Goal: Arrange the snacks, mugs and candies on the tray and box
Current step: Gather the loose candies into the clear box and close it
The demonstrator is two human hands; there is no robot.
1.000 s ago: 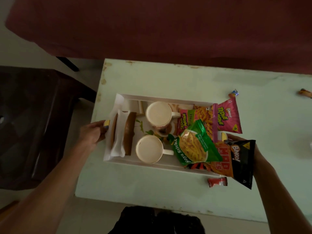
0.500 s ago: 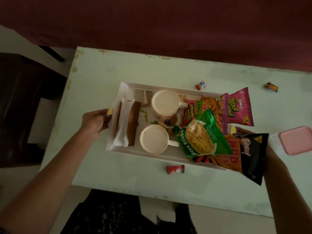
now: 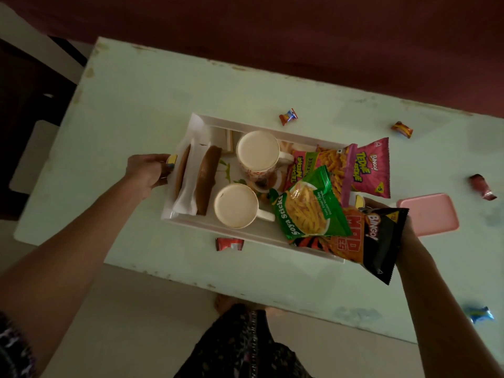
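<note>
Tray [image 3: 196, 126], gripped at both ends by left hand [image 3: 147, 173] and right hand [image 3: 409, 227], had shifted rightward toward pink box [image 3: 428, 214], where loose candies [image 3: 288, 116] awaited.

Glossy foil snack packets [image 3: 309, 205]; chipped painted table [image 3: 169, 110]; smooth mugs [image 3: 236, 205].

Dim room, pale green table [image 3: 169, 110], maroon wall [image 3: 300, 31], beige floor [image 3: 131, 323]
</note>
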